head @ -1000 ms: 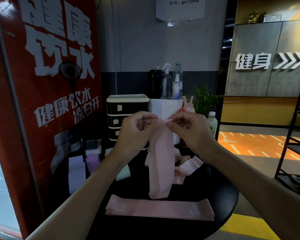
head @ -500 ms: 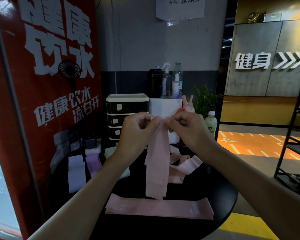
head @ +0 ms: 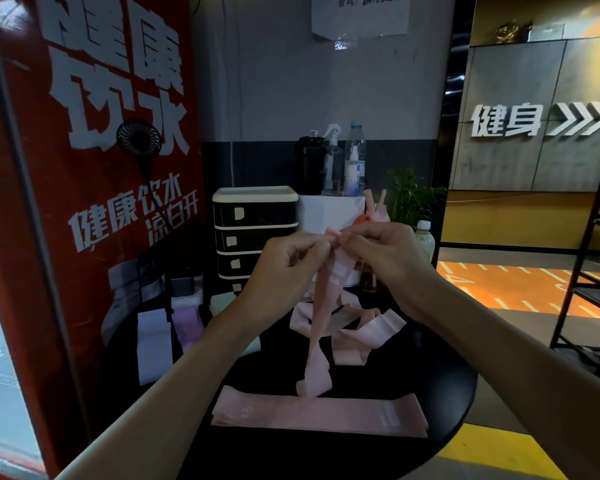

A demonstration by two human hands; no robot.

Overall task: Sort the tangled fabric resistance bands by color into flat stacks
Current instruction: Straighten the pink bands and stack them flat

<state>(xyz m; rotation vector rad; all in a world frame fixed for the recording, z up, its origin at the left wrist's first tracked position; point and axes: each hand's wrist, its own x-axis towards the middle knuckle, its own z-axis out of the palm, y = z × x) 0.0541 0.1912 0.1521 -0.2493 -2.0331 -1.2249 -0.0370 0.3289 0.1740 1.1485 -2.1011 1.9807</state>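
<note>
Hands pinch the pink band (head: 321, 327) by its top end – it hangs straight down toward the flat pink stack (head: 319, 415).
Above the stack, the left hand (head: 284, 268) and right hand (head: 388, 261) meet, curled fingers (head: 357, 239) of each gripping the band's upper end side by side, neither nearer. Its long axis runs vertical and twisted, the lower end curling at the stack's far edge – touching or not, I cannot tell. The stack lies crosswise on the surface (head: 326, 455), with the pink tangle (head: 357, 329) behind it. Laying the band flat likely means turning that axis to match the stack's.
</note>
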